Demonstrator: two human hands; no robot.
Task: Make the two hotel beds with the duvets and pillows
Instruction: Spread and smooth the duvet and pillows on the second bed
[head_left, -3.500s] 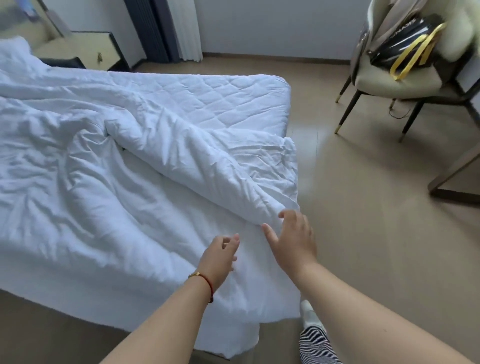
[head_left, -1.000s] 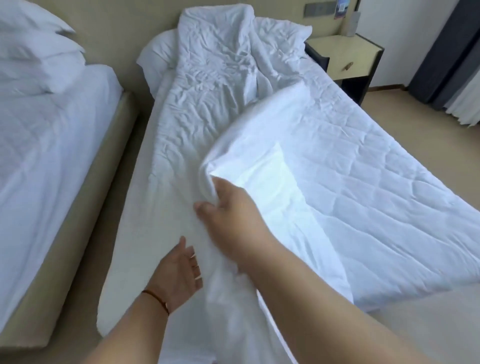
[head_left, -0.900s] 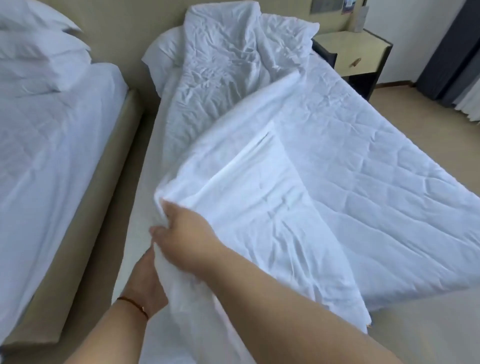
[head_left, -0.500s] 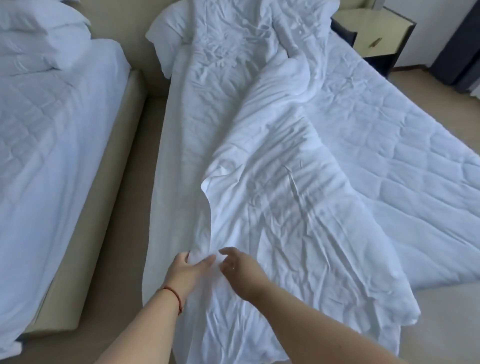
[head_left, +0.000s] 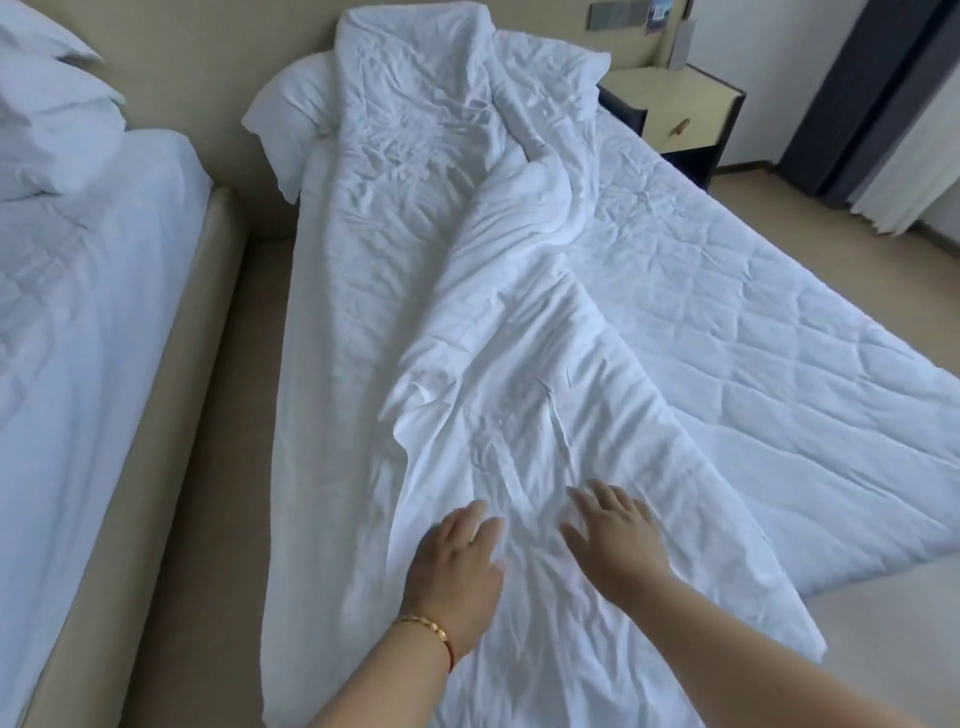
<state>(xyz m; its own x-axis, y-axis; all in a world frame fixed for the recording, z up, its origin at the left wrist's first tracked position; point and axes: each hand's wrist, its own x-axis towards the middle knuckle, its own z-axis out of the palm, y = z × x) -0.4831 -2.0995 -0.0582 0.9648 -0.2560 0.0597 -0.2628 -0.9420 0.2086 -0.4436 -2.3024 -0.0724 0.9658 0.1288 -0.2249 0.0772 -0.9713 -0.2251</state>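
Observation:
A crumpled white duvet (head_left: 509, 374) lies lengthwise down the middle of the right bed, bunched toward the headboard and folded over itself near the foot. The quilted mattress pad (head_left: 753, 353) shows bare to its right. My left hand (head_left: 457, 577) rests flat on the duvet's near end, fingers straight. My right hand (head_left: 618, 540) lies flat beside it, fingers spread on the fabric. A white pillow (head_left: 291, 104) sits at the head, partly under the duvet. The left bed (head_left: 78, 312) carries stacked pillows (head_left: 47, 109) at its head.
A narrow floor gap (head_left: 228, 415) runs between the two beds. A nightstand (head_left: 680, 114) stands right of the headboard. Dark and white curtains (head_left: 878, 104) hang at the far right, with open floor (head_left: 883, 291) beside the bed.
I carried the duvet's folded corner across the bed and laid it down. Both hands let go of the fabric and now lie flat on it, slightly apart.

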